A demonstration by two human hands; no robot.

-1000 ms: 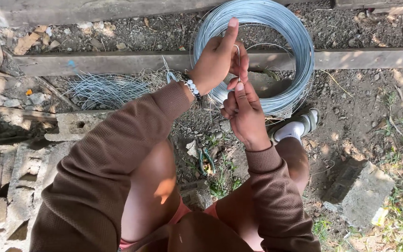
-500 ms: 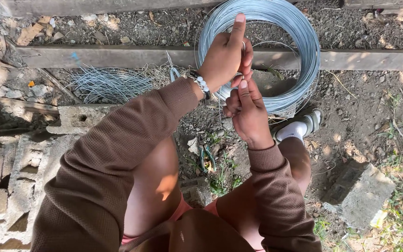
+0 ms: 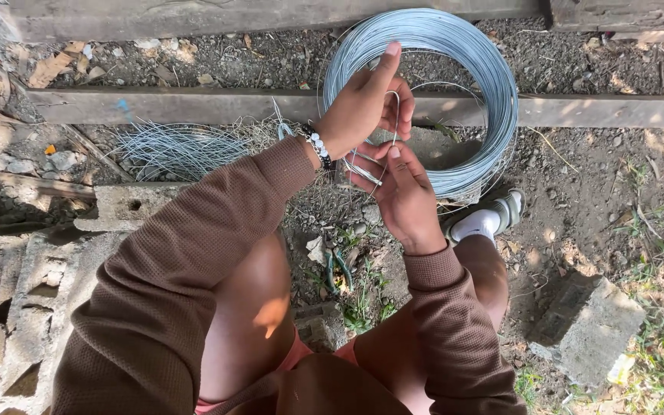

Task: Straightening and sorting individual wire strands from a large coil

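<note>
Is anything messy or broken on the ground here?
Yes. A heap of cut wire pieces lies scattered loosely by the plank, unlike the neat wire coil. Green-handled pliers lie dropped in the dirt between the knees.

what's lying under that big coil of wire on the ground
The wire coil rests across a wooden plank on dirt. Both hands hide its lower left part.
</note>
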